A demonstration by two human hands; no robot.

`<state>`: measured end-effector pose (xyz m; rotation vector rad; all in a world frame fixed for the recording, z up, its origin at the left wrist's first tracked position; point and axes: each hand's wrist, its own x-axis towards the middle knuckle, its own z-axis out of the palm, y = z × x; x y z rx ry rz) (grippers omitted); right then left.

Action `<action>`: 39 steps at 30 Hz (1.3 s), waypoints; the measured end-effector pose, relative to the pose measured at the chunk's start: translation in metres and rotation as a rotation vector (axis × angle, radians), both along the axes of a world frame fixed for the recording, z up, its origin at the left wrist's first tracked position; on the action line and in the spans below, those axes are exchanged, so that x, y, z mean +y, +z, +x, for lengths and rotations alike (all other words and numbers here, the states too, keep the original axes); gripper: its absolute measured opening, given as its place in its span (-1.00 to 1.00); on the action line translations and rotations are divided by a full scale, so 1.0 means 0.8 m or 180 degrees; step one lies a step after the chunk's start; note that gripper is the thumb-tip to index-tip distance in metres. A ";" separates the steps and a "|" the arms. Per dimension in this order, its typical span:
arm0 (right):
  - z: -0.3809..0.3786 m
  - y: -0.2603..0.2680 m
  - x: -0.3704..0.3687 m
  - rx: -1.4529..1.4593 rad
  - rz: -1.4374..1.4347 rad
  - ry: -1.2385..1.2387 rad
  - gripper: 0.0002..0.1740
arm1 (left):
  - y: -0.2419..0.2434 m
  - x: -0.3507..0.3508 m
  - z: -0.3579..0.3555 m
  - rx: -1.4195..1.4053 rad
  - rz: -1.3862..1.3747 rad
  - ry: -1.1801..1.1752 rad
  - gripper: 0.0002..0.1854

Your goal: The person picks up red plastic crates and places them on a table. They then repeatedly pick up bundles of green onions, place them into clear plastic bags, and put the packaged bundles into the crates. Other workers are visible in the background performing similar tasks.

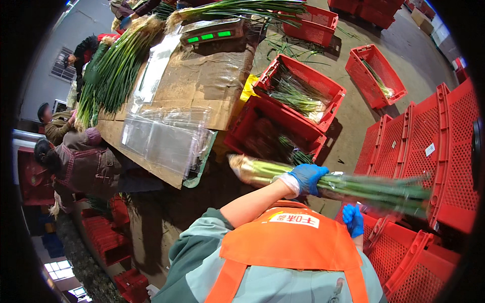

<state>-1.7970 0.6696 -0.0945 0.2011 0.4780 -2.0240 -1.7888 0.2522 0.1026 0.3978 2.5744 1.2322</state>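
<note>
My left hand [308, 179], in a blue glove, is closed around a bundle of green onions in a clear plastic sleeve [371, 189]. The bundle lies crosswise in front of me, roots to the left and leaves to the right, somewhat blurred. Below its leafy half is my right hand [353, 220], also blue-gloved, with curled fingers and nothing visible in it. Just beyond the bundle stands a dark red crate [246, 130] holding onions. Behind it, another red crate [333, 108] contains bagged onions.
Clear plastic bags [159, 140] lie on a cardboard-covered table [204, 79], with a scale [212, 34] and loose onions [117, 68]. Stacked red crates [420, 140] rise at right. A crate [379, 75] stands on the floor. Several people [87, 163] are at the left and top left.
</note>
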 end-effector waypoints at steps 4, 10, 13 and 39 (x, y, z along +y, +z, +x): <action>0.083 0.038 0.042 -0.0024 0.3915 -0.0623 -0.67 | -0.052 0.005 -0.014 0.0413 -0.0376 -0.0579 -0.55; 0.126 0.054 0.094 0.1063 0.3614 -0.0350 -0.72 | -0.139 -0.063 0.008 0.0121 -0.1813 0.1028 0.10; 0.161 -0.048 0.175 0.0485 0.4035 -0.0136 0.05 | -0.097 -0.077 0.072 -0.1103 -0.1524 0.1014 0.21; -0.208 0.085 -0.409 0.2134 0.3080 0.2591 -0.09 | -0.070 -0.150 0.485 0.0873 0.2030 0.6931 0.11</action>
